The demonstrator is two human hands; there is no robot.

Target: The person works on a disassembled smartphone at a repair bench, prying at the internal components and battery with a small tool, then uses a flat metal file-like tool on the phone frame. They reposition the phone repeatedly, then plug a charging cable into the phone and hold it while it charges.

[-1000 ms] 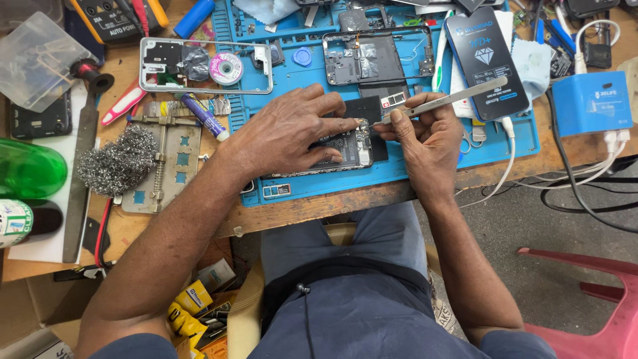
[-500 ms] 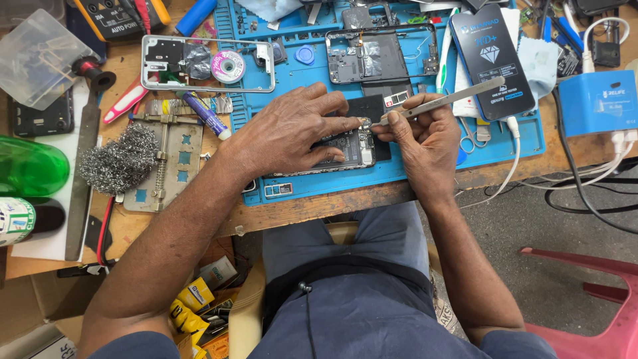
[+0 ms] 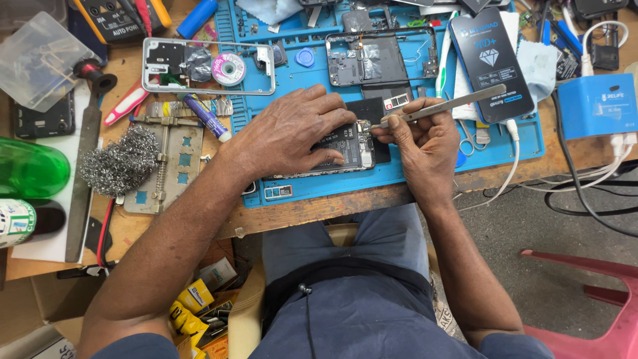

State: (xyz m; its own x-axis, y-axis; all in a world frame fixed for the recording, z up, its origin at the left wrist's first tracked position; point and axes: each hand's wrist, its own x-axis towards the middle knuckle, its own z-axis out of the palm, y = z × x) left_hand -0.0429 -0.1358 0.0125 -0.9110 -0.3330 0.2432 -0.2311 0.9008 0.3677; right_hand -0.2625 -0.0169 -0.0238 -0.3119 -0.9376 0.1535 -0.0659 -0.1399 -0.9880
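Note:
An opened phone [image 3: 349, 147] with its back off lies on the blue repair mat [image 3: 412, 169] near the table's front edge. My left hand [image 3: 289, 133] lies flat across the phone and presses it down, covering most of it. My right hand [image 3: 425, 143] grips metal tweezers [image 3: 452, 104] whose tips touch the phone's upper right corner by the circuit board. The tweezers slant up to the right, over a dark boxed screen protector [image 3: 490, 63].
A second stripped phone [image 3: 372, 60] and a silver phone frame [image 3: 206, 66] lie farther back on the mat. Steel wool [image 3: 119, 163], a metal jig [image 3: 169, 166], a green bottle [image 3: 30, 169] and a multimeter [image 3: 116, 16] sit left. A blue box [image 3: 595, 103] with cables stands right.
My right hand and the tweezers have shifted slightly left toward the phone's corner. My left hand stays pressed on the phone.

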